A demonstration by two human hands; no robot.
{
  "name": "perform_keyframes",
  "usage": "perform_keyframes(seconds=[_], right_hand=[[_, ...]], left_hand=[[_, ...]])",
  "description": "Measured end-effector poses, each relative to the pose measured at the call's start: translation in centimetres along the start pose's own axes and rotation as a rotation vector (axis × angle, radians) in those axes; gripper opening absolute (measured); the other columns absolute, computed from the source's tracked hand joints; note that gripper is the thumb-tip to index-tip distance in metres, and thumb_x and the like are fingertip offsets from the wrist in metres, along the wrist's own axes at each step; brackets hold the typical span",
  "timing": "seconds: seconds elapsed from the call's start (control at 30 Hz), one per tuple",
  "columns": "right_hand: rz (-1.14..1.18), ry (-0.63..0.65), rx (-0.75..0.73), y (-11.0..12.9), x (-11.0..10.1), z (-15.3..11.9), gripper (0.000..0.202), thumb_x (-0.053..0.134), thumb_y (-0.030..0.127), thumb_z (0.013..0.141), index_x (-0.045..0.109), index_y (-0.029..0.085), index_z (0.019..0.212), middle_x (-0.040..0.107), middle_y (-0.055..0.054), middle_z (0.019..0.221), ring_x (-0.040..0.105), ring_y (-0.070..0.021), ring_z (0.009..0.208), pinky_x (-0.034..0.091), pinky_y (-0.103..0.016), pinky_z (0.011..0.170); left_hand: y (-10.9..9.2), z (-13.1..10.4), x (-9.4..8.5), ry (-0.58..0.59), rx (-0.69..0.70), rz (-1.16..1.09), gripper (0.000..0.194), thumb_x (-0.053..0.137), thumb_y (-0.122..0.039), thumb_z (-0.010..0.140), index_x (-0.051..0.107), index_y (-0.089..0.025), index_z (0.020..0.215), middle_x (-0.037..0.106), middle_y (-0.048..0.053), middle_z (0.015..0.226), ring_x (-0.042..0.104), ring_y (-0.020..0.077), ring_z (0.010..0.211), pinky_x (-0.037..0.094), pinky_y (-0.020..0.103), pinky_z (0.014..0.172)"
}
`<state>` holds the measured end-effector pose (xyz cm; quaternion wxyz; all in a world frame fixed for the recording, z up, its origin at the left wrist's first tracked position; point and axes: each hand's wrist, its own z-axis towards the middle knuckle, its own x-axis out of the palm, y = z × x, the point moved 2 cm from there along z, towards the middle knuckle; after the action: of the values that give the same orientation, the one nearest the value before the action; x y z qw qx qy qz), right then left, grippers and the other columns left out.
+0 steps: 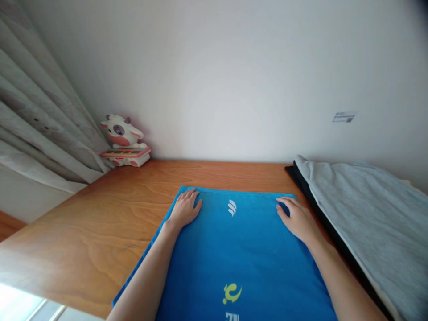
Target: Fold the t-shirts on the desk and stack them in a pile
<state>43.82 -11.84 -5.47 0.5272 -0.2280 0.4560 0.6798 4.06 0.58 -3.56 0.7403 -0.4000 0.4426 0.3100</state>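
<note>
A blue cloth with a white mark near its far edge and a yellow-green emblem lower down lies spread flat on the wooden tabletop. My left hand rests on its far left corner, palm down and fingers stretched out. At the far right corner, my right hand touches the cloth with thumb and fingers apart in a loose curve. The near part of the cloth runs out of view at the bottom.
A cow-shaped toy keyboard stands at the back left beside a curtain. Grey fabric lies over black fabric on the right. A white wall bounds the wooden tabletop behind.
</note>
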Motion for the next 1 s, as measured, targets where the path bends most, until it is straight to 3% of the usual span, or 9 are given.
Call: perform_keyframes(seconds=[0.17, 0.3, 0.43, 0.67, 1.0], right_hand=[[-0.174, 0.076, 0.103, -0.8, 0.9, -0.4, 0.051, 0.041, 0.046, 0.096, 0.065, 0.021, 0.133, 0.06, -0.015, 0.145, 0.057, -0.0344, 0.132, 0.045, -0.052, 0.111], [-0.232, 0.149, 0.147, -1.0, 1.5, -0.7, 0.056, 0.033, 0.047, 0.099, 0.057, 0.023, 0.143, 0.051, -0.012, 0.156, 0.046, -0.0339, 0.143, 0.033, -0.061, 0.118], [-0.216, 0.197, 0.165, -1.0, 1.7, -0.9, 0.059, 0.03, 0.047, 0.1, 0.049, 0.023, 0.151, 0.043, -0.011, 0.162, 0.038, -0.0314, 0.149, 0.026, -0.062, 0.121], [-0.229, 0.227, 0.192, -1.2, 1.4, -0.2, 0.062, 0.028, 0.052, 0.101, 0.047, 0.023, 0.152, 0.04, -0.011, 0.164, 0.036, -0.031, 0.151, 0.02, -0.067, 0.121], [-0.216, 0.216, 0.189, -1.4, 1.3, 0.4, 0.06, 0.031, 0.055, 0.101, 0.05, 0.026, 0.15, 0.042, -0.01, 0.162, 0.038, -0.0314, 0.149, 0.022, -0.066, 0.121]], left_hand=[[0.9, -0.2, 0.9, -0.057, -0.099, -0.075, 0.055, 0.055, -0.051, 0.094, 0.061, -0.018, 0.137, 0.054, 0.016, 0.153, 0.042, 0.0375, 0.147, 0.024, 0.054, 0.126], [1.4, -0.1, 1.3, -0.022, -0.104, -0.058, 0.058, 0.052, -0.053, 0.096, 0.059, -0.019, 0.142, 0.049, 0.015, 0.157, 0.037, 0.0355, 0.15, 0.02, 0.055, 0.126], [1.6, 0.0, 1.6, 0.023, -0.11, -0.026, 0.062, 0.049, -0.056, 0.097, 0.055, -0.019, 0.147, 0.044, 0.015, 0.161, 0.031, 0.0356, 0.153, 0.016, 0.056, 0.127], [1.9, 0.7, 1.7, 0.055, -0.095, -0.018, 0.065, 0.047, -0.057, 0.098, 0.052, -0.017, 0.15, 0.04, 0.016, 0.163, 0.029, 0.0363, 0.154, 0.016, 0.057, 0.127], [1.6, 1.6, 1.6, 0.036, -0.085, -0.003, 0.059, 0.048, -0.052, 0.099, 0.055, -0.02, 0.147, 0.044, 0.015, 0.161, 0.034, 0.0339, 0.152, 0.02, 0.055, 0.126]])
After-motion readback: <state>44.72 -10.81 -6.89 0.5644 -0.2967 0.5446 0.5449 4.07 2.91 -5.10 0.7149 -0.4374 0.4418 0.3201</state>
